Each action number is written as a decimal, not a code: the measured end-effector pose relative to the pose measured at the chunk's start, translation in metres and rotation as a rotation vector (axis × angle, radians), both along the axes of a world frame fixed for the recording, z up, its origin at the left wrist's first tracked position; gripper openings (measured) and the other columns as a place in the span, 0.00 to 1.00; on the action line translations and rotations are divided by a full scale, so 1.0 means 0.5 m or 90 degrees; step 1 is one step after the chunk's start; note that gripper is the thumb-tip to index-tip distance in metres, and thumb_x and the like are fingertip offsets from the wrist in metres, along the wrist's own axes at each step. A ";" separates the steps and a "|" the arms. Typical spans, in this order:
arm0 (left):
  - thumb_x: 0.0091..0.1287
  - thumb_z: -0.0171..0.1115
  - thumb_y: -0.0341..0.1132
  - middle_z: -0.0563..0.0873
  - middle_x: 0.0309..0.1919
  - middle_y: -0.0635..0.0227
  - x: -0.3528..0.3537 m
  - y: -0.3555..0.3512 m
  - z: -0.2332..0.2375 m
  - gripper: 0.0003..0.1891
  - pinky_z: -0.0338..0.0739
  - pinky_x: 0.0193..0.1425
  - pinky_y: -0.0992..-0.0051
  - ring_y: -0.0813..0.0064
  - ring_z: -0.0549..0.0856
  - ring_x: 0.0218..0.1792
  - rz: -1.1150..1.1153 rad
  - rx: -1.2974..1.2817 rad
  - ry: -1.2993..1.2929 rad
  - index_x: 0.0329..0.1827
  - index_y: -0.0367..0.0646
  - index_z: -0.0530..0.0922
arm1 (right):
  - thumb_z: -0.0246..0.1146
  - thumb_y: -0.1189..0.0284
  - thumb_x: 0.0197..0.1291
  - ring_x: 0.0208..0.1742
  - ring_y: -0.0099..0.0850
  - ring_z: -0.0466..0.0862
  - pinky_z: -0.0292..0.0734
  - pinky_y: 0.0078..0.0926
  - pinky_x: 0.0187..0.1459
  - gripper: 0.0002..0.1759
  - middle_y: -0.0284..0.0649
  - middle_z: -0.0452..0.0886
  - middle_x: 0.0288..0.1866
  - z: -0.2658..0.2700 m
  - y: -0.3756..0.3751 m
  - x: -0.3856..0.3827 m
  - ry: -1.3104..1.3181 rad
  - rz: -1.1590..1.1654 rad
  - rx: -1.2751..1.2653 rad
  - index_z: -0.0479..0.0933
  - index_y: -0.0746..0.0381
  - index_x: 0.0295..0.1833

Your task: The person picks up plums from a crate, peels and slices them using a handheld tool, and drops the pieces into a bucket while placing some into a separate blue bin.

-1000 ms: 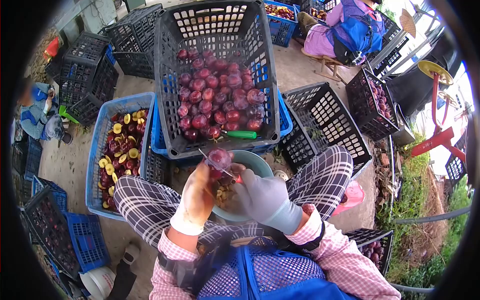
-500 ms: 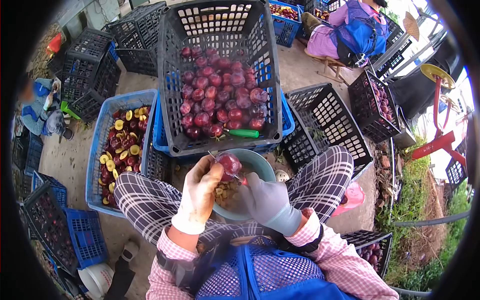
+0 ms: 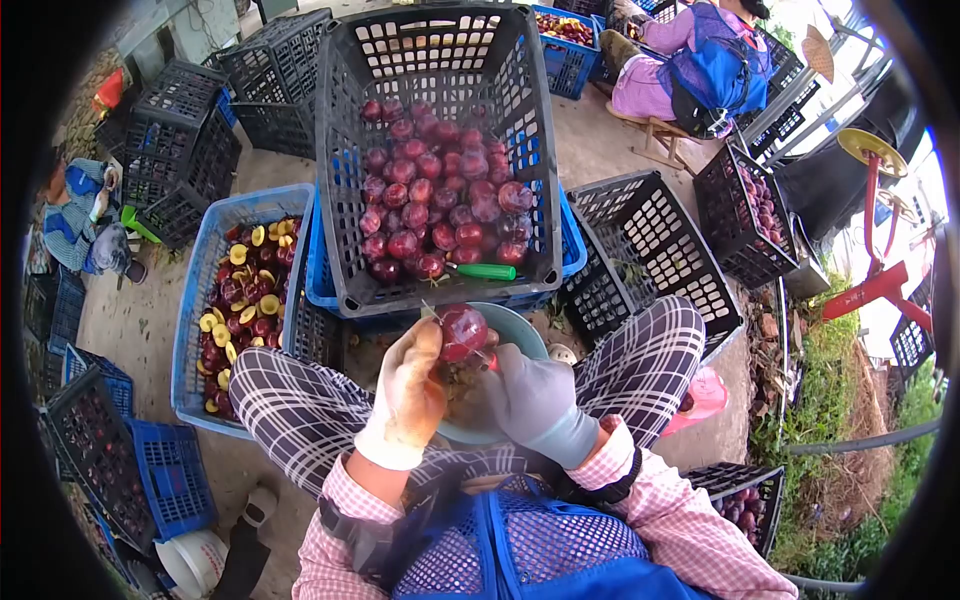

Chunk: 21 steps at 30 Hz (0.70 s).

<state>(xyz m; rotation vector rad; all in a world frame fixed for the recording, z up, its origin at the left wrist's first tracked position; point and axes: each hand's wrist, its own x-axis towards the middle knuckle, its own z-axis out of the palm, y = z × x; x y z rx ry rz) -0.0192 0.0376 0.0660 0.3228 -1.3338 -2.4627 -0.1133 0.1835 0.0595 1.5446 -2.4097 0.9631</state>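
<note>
Between thumb and fingers, my gloved left hand (image 3: 408, 390) holds a whole dark red plum (image 3: 463, 332). My gloved right hand (image 3: 535, 398) is closed around a small knife, whose red handle (image 3: 492, 362) shows at the fingers; the blade is mostly hidden by the plum. Both hands are over a grey-green basin (image 3: 528, 337) between my knees, with yellowish pieces inside. Straight ahead, a black crate (image 3: 337, 200) holds many whole plums and a green-handled tool (image 3: 486, 271) lying at their near edge.
At left stands a blue crate (image 3: 186, 340) of cut plums with yellow flesh. An open black crate (image 3: 690, 265) is at right, near another black crate of plums (image 3: 745, 210). A seated person (image 3: 690, 70) is at the upper right, another person (image 3: 85, 215) at far left.
My left hand has shifted slightly right, and the plum has turned a little in its fingers. My right hand has stayed nearly in place with the knife.
</note>
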 end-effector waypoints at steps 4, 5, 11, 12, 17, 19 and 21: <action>0.73 0.64 0.44 0.85 0.54 0.59 -0.005 0.015 0.004 0.28 0.73 0.66 0.70 0.70 0.83 0.56 0.118 -0.057 -0.069 0.67 0.31 0.73 | 0.64 0.66 0.67 0.18 0.40 0.80 0.72 0.38 0.21 0.12 0.39 0.75 0.18 -0.004 0.000 0.002 0.001 -0.019 0.007 0.69 0.60 0.38; 0.70 0.67 0.39 0.84 0.55 0.61 -0.004 0.016 0.011 0.28 0.73 0.66 0.72 0.73 0.82 0.56 0.156 -0.149 -0.110 0.68 0.31 0.72 | 0.64 0.66 0.67 0.18 0.40 0.80 0.72 0.38 0.21 0.12 0.39 0.75 0.18 -0.006 0.000 0.004 0.000 -0.020 0.009 0.69 0.60 0.38; 0.69 0.66 0.35 0.82 0.58 0.63 -0.004 0.001 0.006 0.27 0.72 0.68 0.71 0.73 0.82 0.56 0.167 -0.138 -0.129 0.68 0.32 0.72 | 0.61 0.65 0.70 0.18 0.42 0.80 0.71 0.39 0.20 0.12 0.40 0.76 0.17 -0.012 -0.006 0.011 -0.059 -0.026 0.032 0.69 0.60 0.37; 0.71 0.66 0.37 0.82 0.58 0.63 -0.001 -0.007 -0.007 0.27 0.71 0.69 0.70 0.72 0.82 0.57 0.098 -0.009 -0.074 0.68 0.32 0.72 | 0.62 0.68 0.68 0.18 0.42 0.80 0.72 0.40 0.21 0.10 0.41 0.76 0.17 -0.013 -0.009 0.014 -0.070 -0.029 0.031 0.70 0.61 0.39; 0.75 0.60 0.49 0.81 0.58 0.61 -0.009 0.002 -0.025 0.30 0.70 0.71 0.66 0.70 0.80 0.60 0.195 -0.112 -0.039 0.69 0.32 0.70 | 0.60 0.68 0.70 0.18 0.43 0.80 0.72 0.40 0.22 0.09 0.42 0.76 0.18 -0.001 -0.003 0.014 -0.094 -0.012 0.004 0.72 0.63 0.41; 0.75 0.59 0.50 0.80 0.60 0.60 0.001 -0.009 -0.024 0.31 0.68 0.71 0.68 0.70 0.79 0.61 0.204 -0.167 -0.071 0.70 0.32 0.69 | 0.59 0.72 0.70 0.21 0.48 0.81 0.73 0.40 0.25 0.07 0.47 0.77 0.21 0.007 0.007 0.013 -0.223 0.000 -0.165 0.74 0.66 0.46; 0.73 0.63 0.47 0.79 0.62 0.58 0.008 -0.013 -0.028 0.32 0.69 0.69 0.71 0.69 0.78 0.60 0.200 -0.353 -0.059 0.73 0.36 0.68 | 0.60 0.71 0.70 0.31 0.53 0.83 0.75 0.37 0.33 0.09 0.53 0.79 0.28 0.038 -0.013 -0.009 -0.288 -0.028 -0.225 0.74 0.68 0.46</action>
